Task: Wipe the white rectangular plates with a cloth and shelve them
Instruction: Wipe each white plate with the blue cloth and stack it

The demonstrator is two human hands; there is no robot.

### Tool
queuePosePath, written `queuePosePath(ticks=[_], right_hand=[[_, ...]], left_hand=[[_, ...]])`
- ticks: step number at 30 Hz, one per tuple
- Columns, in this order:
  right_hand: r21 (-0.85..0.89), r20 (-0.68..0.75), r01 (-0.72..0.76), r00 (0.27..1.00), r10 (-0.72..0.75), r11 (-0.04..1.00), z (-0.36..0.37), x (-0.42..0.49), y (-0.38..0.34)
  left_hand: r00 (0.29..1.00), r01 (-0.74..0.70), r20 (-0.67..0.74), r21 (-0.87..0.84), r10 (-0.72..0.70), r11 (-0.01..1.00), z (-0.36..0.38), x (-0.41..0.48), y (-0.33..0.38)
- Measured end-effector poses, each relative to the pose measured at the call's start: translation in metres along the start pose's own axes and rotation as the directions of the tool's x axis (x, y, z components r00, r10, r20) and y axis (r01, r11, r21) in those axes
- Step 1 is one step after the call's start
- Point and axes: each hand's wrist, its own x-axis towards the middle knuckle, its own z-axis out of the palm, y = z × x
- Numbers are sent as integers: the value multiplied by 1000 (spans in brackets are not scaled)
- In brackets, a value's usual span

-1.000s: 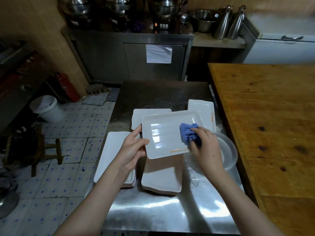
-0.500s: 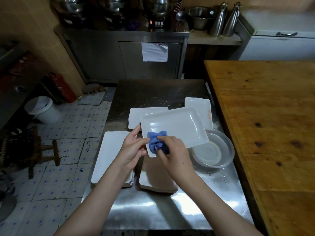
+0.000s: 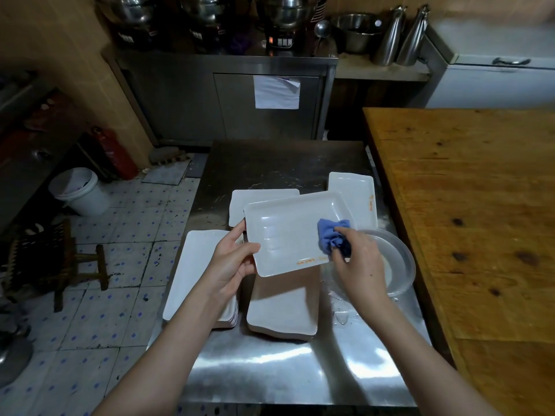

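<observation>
Two plate stacks are lying nearest, the left stack (image 3: 192, 265) under the left hand (image 3: 232, 261) and the middle stack (image 3: 282, 307) between both hands, while the left hand is gripping one raised plate (image 3: 288, 232) by its edge, the right hand (image 3: 360, 262) is clutching one bunched blue cloth (image 3: 330, 235) against it above one clear bowl (image 3: 402, 265), and beyond the fingers two more are lying, the rear plate (image 3: 261, 197) and the right rear plate (image 3: 356, 190).

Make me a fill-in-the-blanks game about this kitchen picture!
1. The left hand holds the white plate while the right hand wipes it with a ____ cloth.
2. The small writing on the plate's rim is ____.
3. The big table on the right is made of ____.
4. The clear bowl beside the right hand is ____ in shape.
Missing words: blue, orange, wood, round.
</observation>
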Motion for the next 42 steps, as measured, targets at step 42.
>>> queuePosePath(ticks=[42], right_hand=[[51, 160, 123, 978, -130, 991, 59, 11, -41]], left_hand=[[997, 32, -67, 1, -32, 999, -16, 53, -3]])
